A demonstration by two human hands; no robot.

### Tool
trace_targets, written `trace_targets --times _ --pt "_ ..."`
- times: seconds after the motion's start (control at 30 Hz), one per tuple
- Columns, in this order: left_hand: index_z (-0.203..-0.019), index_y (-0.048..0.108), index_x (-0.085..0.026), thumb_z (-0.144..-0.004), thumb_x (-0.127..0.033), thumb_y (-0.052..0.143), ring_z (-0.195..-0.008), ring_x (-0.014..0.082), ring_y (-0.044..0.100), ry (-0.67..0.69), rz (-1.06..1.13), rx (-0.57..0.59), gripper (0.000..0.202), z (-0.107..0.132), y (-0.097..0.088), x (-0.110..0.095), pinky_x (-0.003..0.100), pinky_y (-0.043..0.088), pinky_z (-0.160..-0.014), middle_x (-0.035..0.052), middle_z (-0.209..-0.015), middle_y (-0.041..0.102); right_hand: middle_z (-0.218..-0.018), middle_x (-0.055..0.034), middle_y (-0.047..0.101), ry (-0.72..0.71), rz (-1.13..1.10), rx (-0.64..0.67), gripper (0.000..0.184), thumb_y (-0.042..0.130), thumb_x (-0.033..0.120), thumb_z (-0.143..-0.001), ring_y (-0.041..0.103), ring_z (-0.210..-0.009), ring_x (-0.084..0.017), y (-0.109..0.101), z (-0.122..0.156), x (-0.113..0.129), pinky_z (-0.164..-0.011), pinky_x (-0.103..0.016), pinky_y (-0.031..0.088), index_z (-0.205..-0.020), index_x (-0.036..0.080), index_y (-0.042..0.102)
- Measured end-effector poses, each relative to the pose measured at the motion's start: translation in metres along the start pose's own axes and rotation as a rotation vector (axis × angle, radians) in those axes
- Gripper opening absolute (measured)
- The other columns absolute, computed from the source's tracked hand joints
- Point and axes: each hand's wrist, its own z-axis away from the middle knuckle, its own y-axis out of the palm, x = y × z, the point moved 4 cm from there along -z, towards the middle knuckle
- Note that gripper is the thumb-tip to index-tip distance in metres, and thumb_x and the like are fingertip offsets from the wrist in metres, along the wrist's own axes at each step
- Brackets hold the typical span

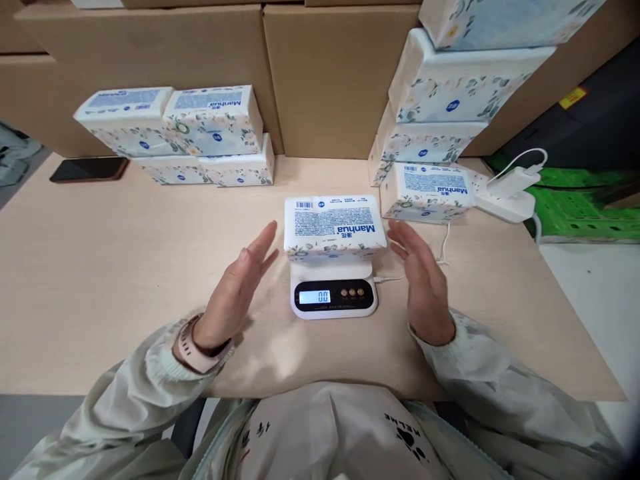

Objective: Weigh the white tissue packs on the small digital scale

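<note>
A white and blue tissue pack (334, 227) with a leaf pattern lies on a white digital kitchen scale (306, 271). The scale's lit display reads 0.0. My left hand (233, 290), with a pink watch band at the wrist, is held just left of the pack, fingers stretched out and apart from it. To the right, my right hand (423, 280) mirrors it, fingers extended close to the pack's edge and holding nothing. Whether the right fingertips touch the pack is hard to see.
Tissue packs (215, 123) are stacked two high at the back left, beside a dark phone (89, 169). A taller stack of packs (435, 140) rises at the back right, next to a white power strip (505, 200). Cardboard boxes (340, 80) line the table's (100, 280) back.
</note>
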Motion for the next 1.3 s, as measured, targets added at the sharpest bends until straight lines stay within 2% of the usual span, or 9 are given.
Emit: trace_targets --times 0.07,0.13,0.23,0.57,0.77,0.97,1.1,1.3 --pt "-0.149 0.067 -0.036 -0.107 -0.068 0.046 -0.166 0.0297 0.033 0.092 -0.038 -0.141 0.057 0.003 -0.012 0.011 0.059 0.029 -0.139 0.0015 -0.169 0.049 -0.156 -0.0091 0.064 -0.028 0.011 -0.200 0.051 0.044 0.054 -0.109 0.062 -0.145 -0.031 -0.009 0.000 -0.002 -0.124 -0.061 0.048 -0.153 0.032 0.059" --pt "-0.147 0.068 -0.035 -0.106 -0.069 0.050 -0.164 0.0296 0.038 0.146 -0.066 -0.218 0.056 0.006 -0.020 0.021 0.057 0.031 -0.138 0.0031 -0.167 0.052 -0.148 -0.0122 0.068 -0.036 0.028 -0.357 0.052 0.040 0.055 -0.109 0.067 -0.138 -0.032 -0.016 -0.001 -0.003 -0.119 -0.062 0.051 -0.148 0.029 0.061" --pt "-0.144 0.070 -0.034 -0.105 -0.068 0.051 -0.160 0.0302 0.046 0.175 -0.065 -0.259 0.055 0.008 -0.026 0.028 0.055 0.038 -0.134 0.0048 -0.162 0.058 -0.145 -0.0132 0.069 -0.025 0.028 -0.453 0.051 0.038 0.056 -0.108 0.069 -0.134 -0.032 -0.019 -0.004 -0.004 -0.118 -0.063 0.051 -0.143 0.029 0.061" --pt "-0.127 0.075 -0.027 -0.102 -0.067 0.054 -0.143 0.0323 0.062 0.169 -0.037 -0.335 0.052 0.007 -0.024 0.020 0.052 0.055 -0.117 0.0107 -0.142 0.070 -0.139 -0.0096 0.072 0.021 -0.027 -0.433 0.047 0.038 0.057 -0.106 0.070 -0.127 -0.031 -0.013 -0.001 -0.007 -0.120 -0.066 0.048 -0.135 0.031 0.066" --pt "-0.124 0.076 -0.028 -0.102 -0.064 0.055 -0.139 0.0320 0.064 0.180 -0.030 -0.336 0.047 0.007 -0.023 0.020 0.051 0.058 -0.113 0.0102 -0.138 0.072 -0.140 -0.0111 0.071 0.001 0.029 -0.403 0.049 0.032 0.055 -0.108 0.070 -0.127 -0.031 -0.013 -0.002 -0.009 -0.119 -0.065 0.049 -0.137 0.030 0.063" --pt "-0.120 0.077 -0.026 -0.101 -0.064 0.056 -0.136 0.0314 0.067 0.176 -0.025 -0.336 0.047 0.007 -0.022 0.019 0.050 0.060 -0.110 0.0108 -0.133 0.074 -0.138 -0.0109 0.071 0.019 0.006 -0.407 0.048 0.037 0.058 -0.107 0.071 -0.126 -0.033 -0.013 -0.002 -0.009 -0.120 -0.067 0.048 -0.135 0.030 0.064" --pt "-0.119 0.077 -0.025 -0.102 -0.064 0.057 -0.134 0.0325 0.067 0.169 -0.024 -0.332 0.047 0.008 -0.022 0.020 0.051 0.060 -0.109 0.0118 -0.132 0.074 -0.142 -0.0099 0.069 0.019 -0.014 -0.374 0.047 0.036 0.056 -0.108 0.068 -0.132 -0.035 -0.013 0.000 -0.010 -0.122 -0.070 0.045 -0.137 0.033 0.064" --pt "-0.119 0.080 -0.025 -0.103 -0.060 0.057 -0.131 0.0289 0.070 0.186 -0.009 -0.320 0.045 0.008 -0.022 0.020 0.044 0.062 -0.105 0.0101 -0.130 0.076 -0.138 -0.0098 0.071 -0.009 -0.052 -0.395 0.045 0.040 0.056 -0.109 0.070 -0.127 -0.035 -0.013 0.001 -0.011 -0.118 -0.070 0.048 -0.133 0.031 0.068"
